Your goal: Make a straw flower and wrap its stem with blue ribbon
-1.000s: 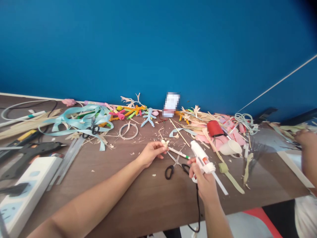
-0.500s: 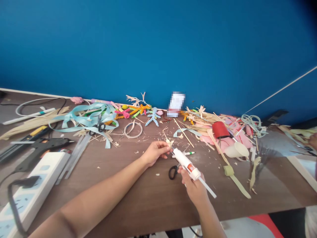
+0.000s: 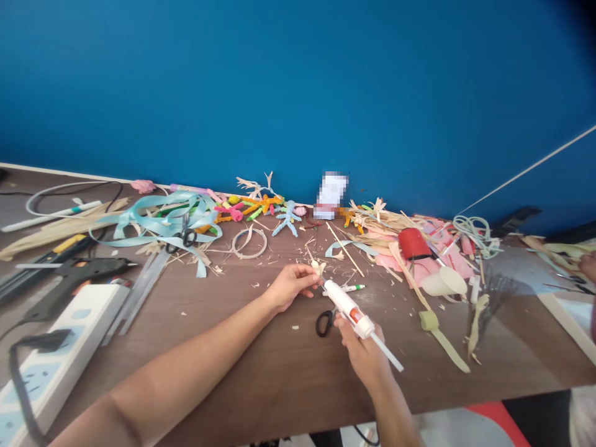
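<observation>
My left hand [image 3: 294,288] pinches a small cream-coloured piece [image 3: 318,268] that looks like dried husk or leaf. In my right hand [image 3: 365,349] is a white glue gun [image 3: 345,303] with an orange part, a clear glue stick poking out of its back end. The gun's tip is close to the cream piece; whether they touch I cannot tell. Partly behind the gun lie black-handled scissors [image 3: 325,323] and a white pen [image 3: 349,288] with a green band.
Blue ribbon [image 3: 153,217], a dark glue gun [image 3: 84,279] and a white power strip [image 3: 84,335] lie left. Toward the wall are a wire ring [image 3: 249,243] and a blue fuzzy figure [image 3: 286,218]. A red spool [image 3: 413,244] and pale strips are right. Another person's hand [image 3: 588,266] shows far right.
Almost nothing differs. My right hand and the white glue gun have shifted very slightly left, while my left hand keeps its pinch on the cream piece.
</observation>
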Motion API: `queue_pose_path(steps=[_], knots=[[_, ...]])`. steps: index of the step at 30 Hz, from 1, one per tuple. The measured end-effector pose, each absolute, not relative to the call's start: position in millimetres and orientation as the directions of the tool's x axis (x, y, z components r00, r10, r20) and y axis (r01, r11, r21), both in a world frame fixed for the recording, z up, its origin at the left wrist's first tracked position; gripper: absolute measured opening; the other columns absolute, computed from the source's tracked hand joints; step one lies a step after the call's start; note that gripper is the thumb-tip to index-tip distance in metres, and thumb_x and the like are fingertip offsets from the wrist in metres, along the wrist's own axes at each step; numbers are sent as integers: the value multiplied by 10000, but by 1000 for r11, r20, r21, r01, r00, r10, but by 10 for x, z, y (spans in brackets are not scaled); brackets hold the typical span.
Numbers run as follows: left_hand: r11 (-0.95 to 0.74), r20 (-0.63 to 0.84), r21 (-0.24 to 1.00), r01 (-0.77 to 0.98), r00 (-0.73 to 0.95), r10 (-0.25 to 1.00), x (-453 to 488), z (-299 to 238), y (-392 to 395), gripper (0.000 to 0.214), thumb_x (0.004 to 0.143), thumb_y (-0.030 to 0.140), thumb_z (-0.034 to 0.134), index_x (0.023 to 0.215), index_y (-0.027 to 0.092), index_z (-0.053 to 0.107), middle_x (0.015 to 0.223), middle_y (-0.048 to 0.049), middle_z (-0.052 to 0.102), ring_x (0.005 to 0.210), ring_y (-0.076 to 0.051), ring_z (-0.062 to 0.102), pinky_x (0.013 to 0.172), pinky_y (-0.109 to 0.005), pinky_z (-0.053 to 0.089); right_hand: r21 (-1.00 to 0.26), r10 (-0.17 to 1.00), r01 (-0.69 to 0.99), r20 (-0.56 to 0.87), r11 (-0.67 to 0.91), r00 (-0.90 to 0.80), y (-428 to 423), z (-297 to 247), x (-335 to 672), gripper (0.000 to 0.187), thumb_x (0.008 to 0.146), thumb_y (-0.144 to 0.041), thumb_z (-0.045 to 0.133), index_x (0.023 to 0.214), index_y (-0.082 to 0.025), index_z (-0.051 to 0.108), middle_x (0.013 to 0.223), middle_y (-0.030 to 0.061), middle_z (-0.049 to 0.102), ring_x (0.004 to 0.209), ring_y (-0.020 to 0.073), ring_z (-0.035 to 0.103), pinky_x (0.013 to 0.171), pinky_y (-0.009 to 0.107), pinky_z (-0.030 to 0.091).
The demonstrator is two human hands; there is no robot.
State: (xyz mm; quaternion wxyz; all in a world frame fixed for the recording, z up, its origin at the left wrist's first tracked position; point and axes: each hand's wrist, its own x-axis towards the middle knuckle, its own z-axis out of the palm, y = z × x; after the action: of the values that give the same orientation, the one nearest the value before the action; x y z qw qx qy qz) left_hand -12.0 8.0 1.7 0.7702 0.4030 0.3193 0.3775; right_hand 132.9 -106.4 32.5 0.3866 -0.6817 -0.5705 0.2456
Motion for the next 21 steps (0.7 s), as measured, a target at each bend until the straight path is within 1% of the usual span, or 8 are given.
queue_pose_path(steps=[9, 16, 21], knots=[[389, -188, 864, -320, 511, 838, -114, 6, 78, 248, 588, 312, 695, 689, 104, 604, 660, -28, 593, 562, -73, 497, 457, -169, 439, -807, 971, 590, 117, -30, 211, -1043, 318, 1347, 374, 751, -490, 489, 696, -149, 633, 578, 36, 585, 490, 130, 511, 461, 229, 438], [390, -194, 867, -310, 511, 837, -116, 25, 78, 253, 583, 320, 697, 681, 103, 610, 669, -36, 600, 566, -76, 495, 454, -168, 435, -803, 966, 595, 120, -41, 229, -1072, 369, 1326, 376, 754, -494, 477, 695, -157, 633, 558, 29, 575, 465, 121, 480, 446, 227, 431], [381, -187, 872, -307, 510, 839, -118, 34, 74, 254, 584, 327, 696, 674, 107, 607, 648, -27, 591, 555, -73, 493, 458, -170, 435, -814, 969, 580, 119, -29, 216, -1057, 386, 1318, 373, 749, -495, 483, 710, -156, 636, 558, 32, 578, 471, 127, 491, 444, 231, 433]])
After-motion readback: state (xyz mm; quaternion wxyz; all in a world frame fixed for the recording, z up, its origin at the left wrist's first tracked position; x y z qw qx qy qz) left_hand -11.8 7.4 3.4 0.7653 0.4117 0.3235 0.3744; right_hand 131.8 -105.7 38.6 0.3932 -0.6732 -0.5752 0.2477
